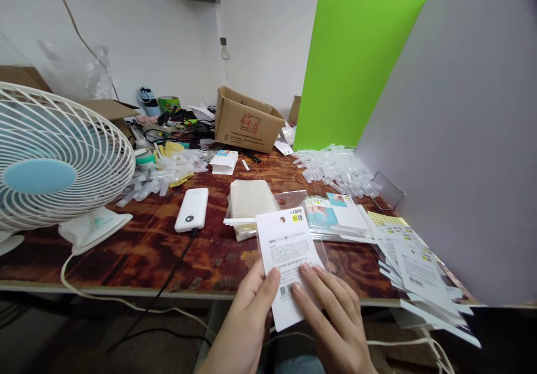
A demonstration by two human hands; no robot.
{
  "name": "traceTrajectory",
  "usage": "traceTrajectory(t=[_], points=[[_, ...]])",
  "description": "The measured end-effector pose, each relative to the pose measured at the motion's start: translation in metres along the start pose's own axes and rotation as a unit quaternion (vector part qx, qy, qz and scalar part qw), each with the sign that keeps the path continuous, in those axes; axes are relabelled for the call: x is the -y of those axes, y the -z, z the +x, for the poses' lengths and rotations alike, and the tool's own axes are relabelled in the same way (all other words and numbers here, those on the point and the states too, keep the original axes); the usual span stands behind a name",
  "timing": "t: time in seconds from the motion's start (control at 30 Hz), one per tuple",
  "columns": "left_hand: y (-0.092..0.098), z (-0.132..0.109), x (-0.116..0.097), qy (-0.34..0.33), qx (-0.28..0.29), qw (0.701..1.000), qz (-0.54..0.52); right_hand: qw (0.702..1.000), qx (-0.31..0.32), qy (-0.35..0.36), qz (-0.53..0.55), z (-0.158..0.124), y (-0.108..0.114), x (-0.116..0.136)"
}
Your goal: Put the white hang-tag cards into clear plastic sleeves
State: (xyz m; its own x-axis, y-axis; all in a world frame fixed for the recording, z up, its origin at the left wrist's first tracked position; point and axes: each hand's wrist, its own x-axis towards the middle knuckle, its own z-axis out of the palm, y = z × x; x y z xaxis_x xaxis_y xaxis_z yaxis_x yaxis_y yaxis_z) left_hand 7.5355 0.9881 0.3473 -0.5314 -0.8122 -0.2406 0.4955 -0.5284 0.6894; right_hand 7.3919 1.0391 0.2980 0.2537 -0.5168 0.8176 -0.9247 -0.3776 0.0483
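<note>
Varnished tabletop lies beneath hands holding barcoded card.

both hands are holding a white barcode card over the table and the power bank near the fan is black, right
No, the power bank is white, not black, in the head view. The left hand and the right hand do hold the white barcode card.

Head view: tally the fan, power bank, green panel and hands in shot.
Fan: 1
Power bank: 1
Green panel: 1
Hands: 2 (left hand, right hand)
Total: 5
</note>
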Motion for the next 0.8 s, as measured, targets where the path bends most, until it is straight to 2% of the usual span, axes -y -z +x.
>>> traceTrajectory(t=[0.13, 0.3, 0.37, 0.47, 0.57, 0.63, 0.7, 0.8], points=[[0.011, -0.001, 0.002, -0.008, 0.001, 0.999, 0.038, 0.999, 0.006, -0.032, 0.026, -0.007, -0.004, 0.001], [0.024, -0.007, 0.012, -0.021, -0.025, 0.993, 0.114, 0.994, -0.011, -0.073, 0.078, -0.006, -0.005, 0.005], [0.026, -0.01, 0.019, -0.039, -0.018, 0.987, 0.154, 0.984, -0.028, -0.126, 0.123, -0.005, -0.006, 0.008], [0.027, -0.011, 0.026, -0.045, -0.01, 0.975, 0.218, 0.955, -0.053, -0.24, 0.166, -0.004, -0.008, 0.013], [0.023, -0.009, 0.029, -0.045, -0.008, 0.977, 0.209, 0.945, -0.054, -0.263, 0.188, -0.005, -0.007, 0.014], [0.018, -0.007, 0.027, -0.039, 0.026, 0.983, 0.176, 0.948, -0.054, -0.25, 0.189, -0.006, -0.003, 0.013], [0.015, -0.004, 0.023, -0.018, 0.085, 0.98, 0.177, 0.947, -0.063, -0.259, 0.179, -0.007, 0.005, 0.011], [0.015, 0.008, 0.007, 0.005, 0.145, 0.949, 0.28, 0.941, -0.109, -0.296, 0.119, -0.011, 0.023, 0.0]])
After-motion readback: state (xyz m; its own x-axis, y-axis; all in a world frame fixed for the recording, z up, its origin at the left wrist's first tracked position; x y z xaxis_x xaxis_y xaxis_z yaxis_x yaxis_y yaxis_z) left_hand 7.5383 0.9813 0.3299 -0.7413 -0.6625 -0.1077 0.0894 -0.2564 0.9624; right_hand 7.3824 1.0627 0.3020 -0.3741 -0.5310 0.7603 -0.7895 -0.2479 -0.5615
